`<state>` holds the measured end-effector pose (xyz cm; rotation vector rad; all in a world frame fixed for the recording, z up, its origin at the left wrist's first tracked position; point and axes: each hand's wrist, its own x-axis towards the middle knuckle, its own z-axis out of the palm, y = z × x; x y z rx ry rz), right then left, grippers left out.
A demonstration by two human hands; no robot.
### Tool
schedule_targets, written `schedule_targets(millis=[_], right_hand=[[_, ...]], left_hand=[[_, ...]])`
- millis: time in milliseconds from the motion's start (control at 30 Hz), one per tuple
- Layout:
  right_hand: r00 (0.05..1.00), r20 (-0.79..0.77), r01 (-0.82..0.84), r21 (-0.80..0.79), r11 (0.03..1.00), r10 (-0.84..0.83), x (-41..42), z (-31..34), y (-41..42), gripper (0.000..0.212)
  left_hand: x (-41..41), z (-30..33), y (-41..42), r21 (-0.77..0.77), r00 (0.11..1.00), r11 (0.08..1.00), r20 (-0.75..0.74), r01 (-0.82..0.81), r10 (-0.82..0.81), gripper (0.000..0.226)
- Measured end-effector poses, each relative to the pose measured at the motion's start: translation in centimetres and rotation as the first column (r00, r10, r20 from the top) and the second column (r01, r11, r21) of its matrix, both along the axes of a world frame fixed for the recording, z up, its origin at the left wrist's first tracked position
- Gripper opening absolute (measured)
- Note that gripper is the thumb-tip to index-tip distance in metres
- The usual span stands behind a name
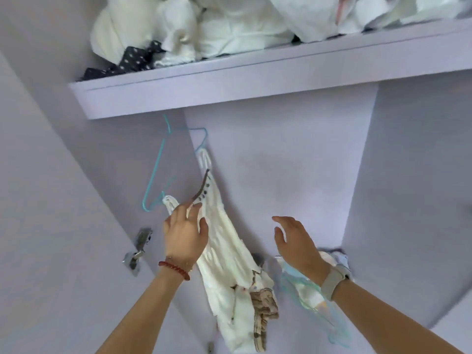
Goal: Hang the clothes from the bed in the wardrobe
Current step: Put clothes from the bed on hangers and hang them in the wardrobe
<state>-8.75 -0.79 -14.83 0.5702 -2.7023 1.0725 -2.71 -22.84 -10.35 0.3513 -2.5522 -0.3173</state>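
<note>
Head view looks up into a lilac wardrobe (281,154). White garment (224,241) with dark buttons and a brown patterned hem hangs on a teal hanger (157,172) under the shelf (229,80), hanger top hidden behind the shelf edge. Left hand (185,236), red bead bracelet (175,269) on wrist, rests on the garment's upper left part, fingers spread and lightly curved over the fabric, thumb on its front; not clearly pinching. Right hand (293,241), grey watch band (334,279) on wrist, is to the right of the garment, apart from it, fingers relaxed and holding nothing. Below the right wrist, more teal hangers with pale clothing (311,297). Shelf carries piled white linens (229,29) and a dark dotted cloth (132,60). Metal hinge (138,249) on the left panel.
</note>
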Motion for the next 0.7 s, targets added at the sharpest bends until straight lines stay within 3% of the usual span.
schedule_targets(millis=[167, 367, 500, 600, 700], right_hand=[[0.973, 0.056, -0.219, -0.072, 0.973, 0.223, -3.4, 2.0, -6.9, 0.033], [0.944, 0.098, -0.300, -0.143, 0.943, 0.315, -5.9, 3.3, -12.3, 0.033], [0.929, 0.194, -0.266, -0.245, 0.932, 0.316, -8.0, 4.8, -14.8, 0.031], [0.911, 0.259, -0.186, -0.439, 0.879, 0.322, -9.7, 7.3, -17.1, 0.029], [0.819, 0.418, -0.099, -0.573, 0.813, 0.394, -11.1, 10.8, -19.3, 0.026]], left_hand=[[-0.9, 2.0, -5.8, 0.081, 0.964, 0.960, 0.019, -0.267, 0.267, 0.051], [-5.9, 2.6, -8.6, 0.162, 0.939, 0.927, 0.125, -0.339, 0.321, 0.057], [-8.5, 2.0, -8.3, 0.316, 0.980, 0.928, 0.074, -0.199, 0.185, 0.042], [-8.8, 0.8, -6.8, 0.387, 0.993, 0.922, -0.107, 0.004, 0.040, 0.036], [-9.1, 0.6, -6.4, 0.428, 0.978, 0.900, -0.207, 0.077, 0.015, 0.029]])
